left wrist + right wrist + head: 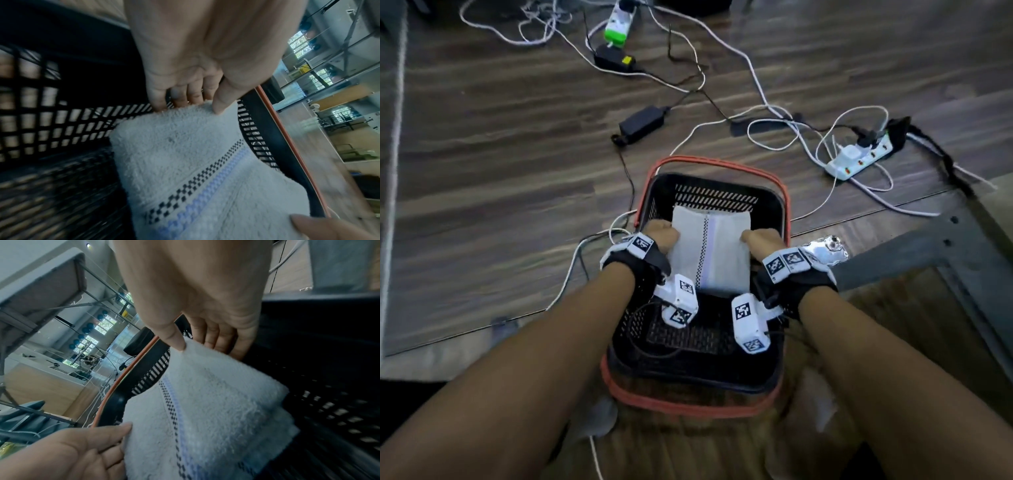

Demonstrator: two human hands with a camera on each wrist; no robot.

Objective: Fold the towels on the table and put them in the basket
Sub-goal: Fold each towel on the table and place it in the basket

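Note:
A folded white towel with a checked black and pale blue stripe hangs inside the black mesh basket, which has a red rim and handles. My left hand pinches the towel's left edge, thumb on top and fingers under it. My right hand pinches the right edge the same way. In the left wrist view the towel sits under my thumb and fingers, with the basket wall to the left. In the right wrist view the towel shows several folded layers.
The basket stands on a wooden floor. Cables, a black power brick and a white power strip lie beyond it. A grey metal table leg runs at the right. A crumpled shiny wrapper lies beside my right wrist.

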